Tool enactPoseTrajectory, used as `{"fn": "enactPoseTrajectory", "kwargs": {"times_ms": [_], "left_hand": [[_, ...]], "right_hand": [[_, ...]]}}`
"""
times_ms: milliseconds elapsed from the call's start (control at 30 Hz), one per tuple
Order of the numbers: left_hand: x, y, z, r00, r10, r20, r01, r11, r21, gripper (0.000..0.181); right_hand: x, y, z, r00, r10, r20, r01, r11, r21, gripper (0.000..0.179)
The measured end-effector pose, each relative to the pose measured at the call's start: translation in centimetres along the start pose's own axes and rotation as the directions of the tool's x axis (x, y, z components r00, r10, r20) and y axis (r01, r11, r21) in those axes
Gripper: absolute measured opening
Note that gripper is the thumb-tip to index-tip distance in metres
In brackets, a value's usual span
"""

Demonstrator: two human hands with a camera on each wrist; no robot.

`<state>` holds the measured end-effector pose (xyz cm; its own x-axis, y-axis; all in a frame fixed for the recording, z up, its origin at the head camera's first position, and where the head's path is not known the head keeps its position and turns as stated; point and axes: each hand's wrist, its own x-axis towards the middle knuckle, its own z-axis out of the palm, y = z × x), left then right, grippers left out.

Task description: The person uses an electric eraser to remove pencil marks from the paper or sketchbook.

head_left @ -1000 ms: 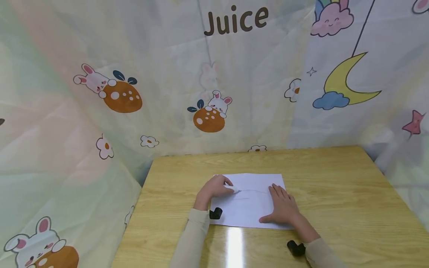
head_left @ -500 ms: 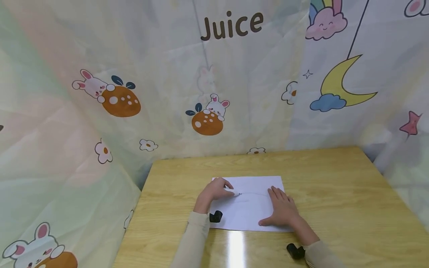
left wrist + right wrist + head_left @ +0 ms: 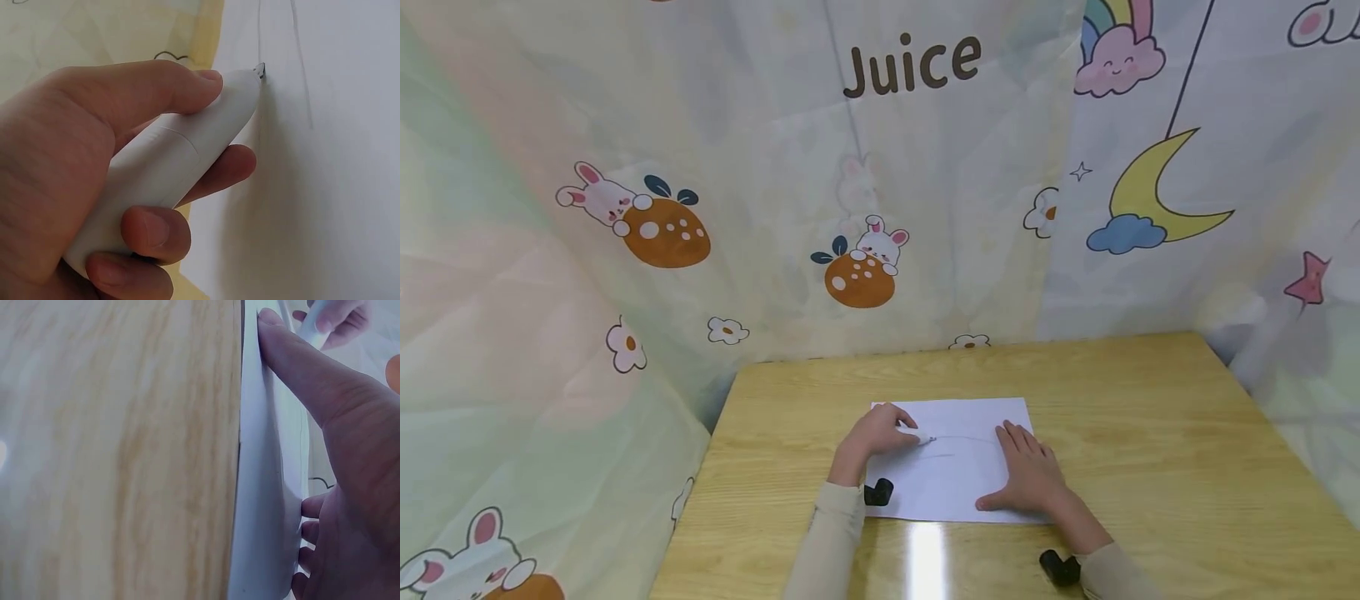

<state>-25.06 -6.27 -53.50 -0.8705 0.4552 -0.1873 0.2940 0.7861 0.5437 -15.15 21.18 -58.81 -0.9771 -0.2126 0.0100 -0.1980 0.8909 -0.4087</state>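
Note:
A sheet of white paper (image 3: 955, 487) lies on the wooden table, with two thin grey lines across it. My left hand (image 3: 877, 431) grips a thick, white, pen-like tool (image 3: 159, 162), thumb on top and fingers curled round its body. Its small pointed grey tip (image 3: 260, 70) meets the paper at the left end of the longer line. The shorter line lies nearer to me. My right hand (image 3: 1030, 472) rests spread on the paper's right side. In the right wrist view, the right thumb (image 3: 294, 353) lies along the sheet's near edge.
The wooden table (image 3: 1150, 450) reaches past the paper on all sides. Black wrist cameras show beside the left wrist (image 3: 878, 492) and right wrist (image 3: 1060, 568). A printed cloth backdrop (image 3: 775, 275) hangs behind the table and along both sides.
The head view has tilted slightly, so the table and paper sit lower in it. Both hands keep almost the same place on the paper, the left still holding the white tool.

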Motion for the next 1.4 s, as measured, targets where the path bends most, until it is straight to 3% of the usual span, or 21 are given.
{"fn": "enactPoseTrajectory", "kwargs": {"times_ms": [100,333,600,833,1067,1233,1400], "left_hand": [[-0.1,-0.1,-0.2,1.000,-0.016,0.003,0.016,1.000,0.003,0.020],[0.3,0.5,-0.2,0.999,0.034,0.033,-0.033,0.999,-0.006,0.022],[0.0,0.3,-0.6,0.999,-0.011,0.037,0.009,0.998,0.057,0.022],[0.3,0.9,-0.6,0.999,0.013,0.041,-0.014,1.000,0.028,0.022],[-0.6,-0.2,-0.4,0.999,-0.037,0.037,0.036,0.999,0.028,0.021],[0.1,0.0,-0.2,1.000,0.015,0.020,-0.016,1.000,0.008,0.021],[0.3,0.3,-0.6,1.000,0.010,0.018,-0.010,1.000,0.015,0.021]], "right_hand": [[0.2,0.0,-0.3,1.000,0.008,0.022,-0.008,1.000,0.006,0.139],[0.1,-0.3,-0.9,1.000,0.015,0.025,-0.015,1.000,0.006,0.138],[-0.3,-0.3,-0.5,0.999,0.013,0.044,-0.013,1.000,-0.004,0.138],[0.1,-0.1,-0.5,0.999,0.013,0.035,-0.012,1.000,-0.012,0.136],[-0.1,-0.8,0.1,0.998,0.002,0.057,-0.003,1.000,0.003,0.137],[0.2,-0.7,-0.5,0.999,0.009,0.052,-0.009,1.000,-0.005,0.138],[0.5,0.0,-0.5,0.999,0.005,0.042,-0.004,1.000,-0.019,0.140]]}}
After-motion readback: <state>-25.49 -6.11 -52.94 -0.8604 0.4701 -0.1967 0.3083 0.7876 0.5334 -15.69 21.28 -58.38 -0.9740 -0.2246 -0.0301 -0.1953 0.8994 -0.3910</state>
